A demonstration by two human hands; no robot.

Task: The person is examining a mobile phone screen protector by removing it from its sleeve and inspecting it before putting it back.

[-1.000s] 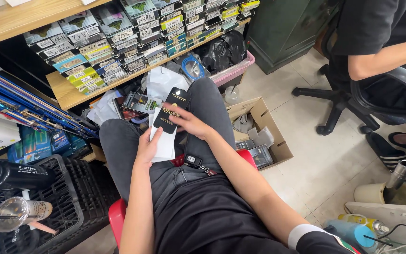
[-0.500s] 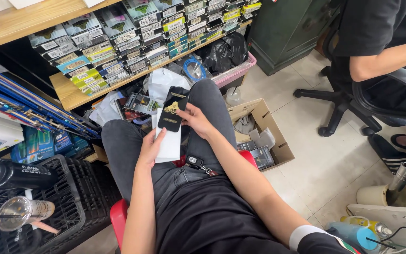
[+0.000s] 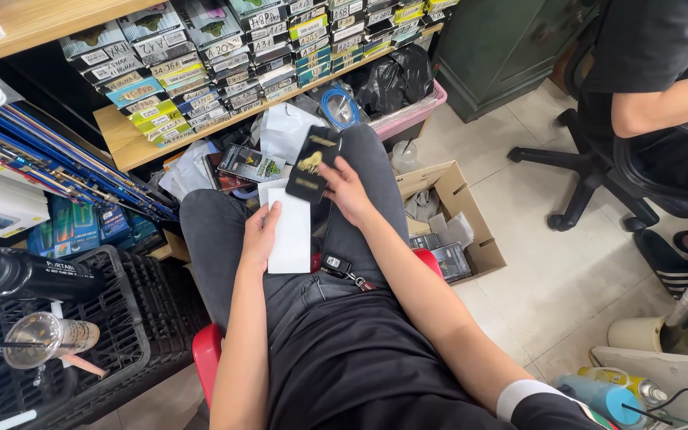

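I sit on a red stool (image 3: 207,350) with my legs in dark grey trousers. My left hand (image 3: 259,236) holds a white flat packet (image 3: 291,231) against my lap. My right hand (image 3: 345,189) grips a black flat packet with gold print (image 3: 312,163), lifted just above the white one and tilted toward the shelf. A second black packet seems to sit behind it. A car key with a fob (image 3: 336,265) hangs at my waist.
A wooden shelf (image 3: 129,143) with several rows of small labelled boxes runs ahead. Loose packets (image 3: 247,163) lie on the floor below. An open cardboard box (image 3: 459,227) stands at my right; black crates (image 3: 113,318) at my left. Another person sits on an office chair (image 3: 599,171).
My right hand has lifted the black packet up and away from the white packet, toward the shelf. The left hand stays on the white packet.
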